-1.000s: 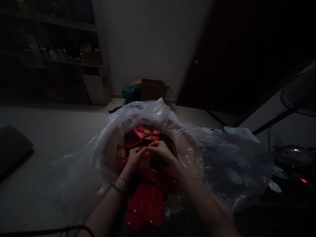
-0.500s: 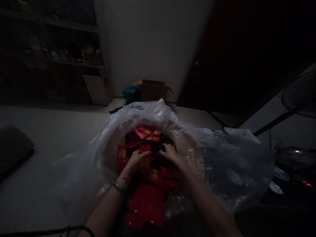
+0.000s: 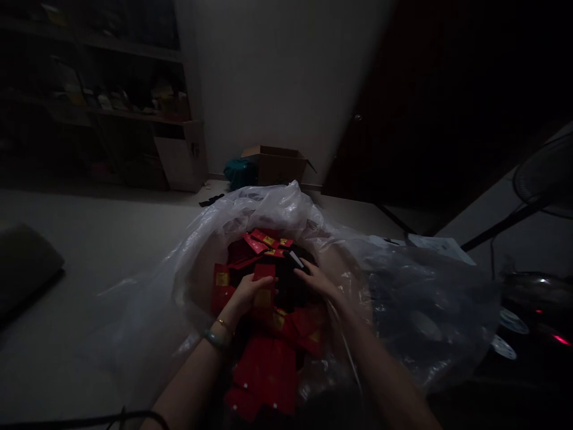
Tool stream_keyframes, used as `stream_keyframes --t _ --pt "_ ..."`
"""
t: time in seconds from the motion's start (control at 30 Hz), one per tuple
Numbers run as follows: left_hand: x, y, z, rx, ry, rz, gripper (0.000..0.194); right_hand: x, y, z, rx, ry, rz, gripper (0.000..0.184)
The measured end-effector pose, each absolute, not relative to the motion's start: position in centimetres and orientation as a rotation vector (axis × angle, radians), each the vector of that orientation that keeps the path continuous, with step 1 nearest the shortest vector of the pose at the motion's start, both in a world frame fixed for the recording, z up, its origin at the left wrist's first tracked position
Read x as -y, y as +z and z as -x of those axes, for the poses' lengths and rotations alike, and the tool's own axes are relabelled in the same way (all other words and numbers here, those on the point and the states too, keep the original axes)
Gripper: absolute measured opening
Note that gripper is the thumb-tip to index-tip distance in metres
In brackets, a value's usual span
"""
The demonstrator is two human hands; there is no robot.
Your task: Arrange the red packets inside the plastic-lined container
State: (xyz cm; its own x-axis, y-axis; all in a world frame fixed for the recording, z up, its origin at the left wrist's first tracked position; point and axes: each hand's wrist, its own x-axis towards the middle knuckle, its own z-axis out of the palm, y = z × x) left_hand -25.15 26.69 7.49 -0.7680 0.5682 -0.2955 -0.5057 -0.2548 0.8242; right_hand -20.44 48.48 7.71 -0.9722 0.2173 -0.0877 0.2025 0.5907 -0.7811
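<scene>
In the dim head view, my left hand [image 3: 248, 294] is closed on a red packet [image 3: 264, 273], thumb across its front. A gold patch shows on its lower part. My right hand [image 3: 316, 279] is a little to the right, fingers curled around a dark tool with a pale, flat end [image 3: 296, 260]; its kind is unclear. A thin pale cord [image 3: 349, 349] hangs below that wrist. Around both hands lie several red packets [image 3: 266, 370] with gold labels, inside a round container lined with a clear plastic bag [image 3: 286, 200].
The bag spreads right over a dark surface, near small patterned dishes [image 3: 504, 346] and a shiny pot-like thing [image 3: 539, 286]. A fan [image 3: 548, 170] stands at the far right. Beyond the container are a cardboard box [image 3: 280, 167], a teal bundle [image 3: 240, 173] and shelves [image 3: 134, 110].
My right hand has turned and lifted slightly, bringing the pale-ended tool and thin cord into view. My left hand keeps its grip on the red packet, almost still.
</scene>
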Motion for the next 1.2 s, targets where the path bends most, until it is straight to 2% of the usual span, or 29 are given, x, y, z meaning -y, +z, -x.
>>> stream_keyframes --t 0.1,0.17,0.33,0.43,0.8,1.2 --pt "-26.5 7.9 25.0 -1.351 2.018 -0.159 0.045 -47.9 10.0 20.1 2.725 1.848 0.259 0.058" --pt "-26.4 8.0 24.9 -1.374 1.99 -0.196 0.042 -47.0 11.2 20.0 2.769 1.975 0.185 0.058" --pt "-26.4 7.8 24.8 -1.404 1.923 -0.279 0.037 -44.8 13.2 20.8 2.936 1.84 -0.134 0.038" --pt "-26.4 7.8 24.7 -1.416 1.924 -0.29 0.038 -44.4 13.4 21.3 2.921 1.745 -0.208 0.034" --pt "-26.5 7.9 25.2 -1.477 2.056 -0.219 0.043 -44.6 11.5 21.6 2.78 1.779 -0.092 0.035" --pt "-26.6 6.0 26.1 -1.59 1.968 -0.203 0.045 -44.4 11.6 21.5 2.899 1.841 -0.02 0.043"
